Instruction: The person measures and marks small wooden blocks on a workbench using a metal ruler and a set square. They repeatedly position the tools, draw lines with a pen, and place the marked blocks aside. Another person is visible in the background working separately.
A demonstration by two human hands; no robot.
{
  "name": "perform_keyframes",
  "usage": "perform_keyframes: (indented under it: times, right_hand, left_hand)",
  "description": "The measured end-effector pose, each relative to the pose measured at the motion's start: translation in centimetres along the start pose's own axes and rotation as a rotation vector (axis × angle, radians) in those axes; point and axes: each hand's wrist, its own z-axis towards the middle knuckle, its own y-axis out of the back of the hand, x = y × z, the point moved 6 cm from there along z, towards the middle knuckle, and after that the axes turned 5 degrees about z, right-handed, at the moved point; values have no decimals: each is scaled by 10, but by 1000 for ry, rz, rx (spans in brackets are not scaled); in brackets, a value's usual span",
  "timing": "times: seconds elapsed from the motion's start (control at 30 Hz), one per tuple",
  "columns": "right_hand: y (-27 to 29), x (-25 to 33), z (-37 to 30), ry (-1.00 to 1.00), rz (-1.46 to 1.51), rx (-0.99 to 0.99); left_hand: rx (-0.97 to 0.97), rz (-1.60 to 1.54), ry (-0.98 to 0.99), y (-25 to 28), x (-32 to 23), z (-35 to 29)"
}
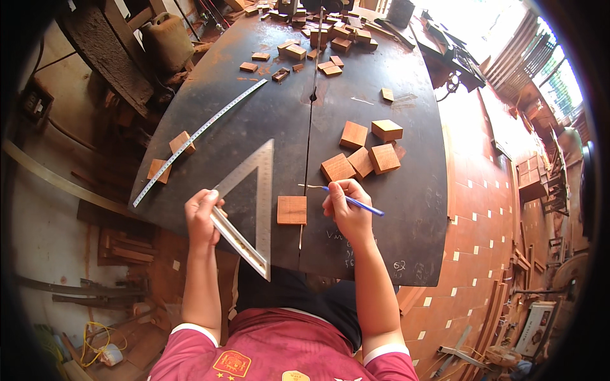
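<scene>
Watching through the head camera, I have both hands in clear view over the dark counter [216, 114]. My left grip [204, 213] is closed, thumb uppermost, around the near-left part of a set square [265, 203], the pale triangle with a thick metallic edge running down toward the body. One corner points away across the counter; whether any of it touches the surface, I can't tell.

Over to the right grip [348, 206], and it's pinched tight around a blue pen [365, 206], thumb and fingers near the front, slim tip aimed left. That tip sits just beyond a square wooden block [291, 210], the piece lying flat between the two hands (a tidy reddish-brown thing, this one), its right edge close by the long slit [309, 140] that crosses the counter.

Farther out, beyond the right hand, there's a cluster of five blocks [384, 159], some touching, and a smaller pale block [387, 94] on its own past them. On the left, a long marked ruler [200, 143] lies across two more blocks [159, 171], and at the far end a loose heap of offcuts [340, 44] crowds the slit.
</scene>
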Motion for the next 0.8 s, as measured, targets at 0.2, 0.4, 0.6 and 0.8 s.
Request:
perform_keyframes:
  times: [0.2,0.4,0.6,0.8]
  right_hand:
    - [-10,1,-5,179,-245,185]
    - [-29,27,-20,513,-773,400]
    - [-17,12,-12,289,-378,349]
    - [-1,12,-7,-90,283,312]
  left_hand:
    - [-53,228,-97,46,-20,15]
    - [-20,549,-259,68,-13,36]
    - [-151,1014,-409,26,-51,21]
    - [-197,1161,-759,6,-57,-1]
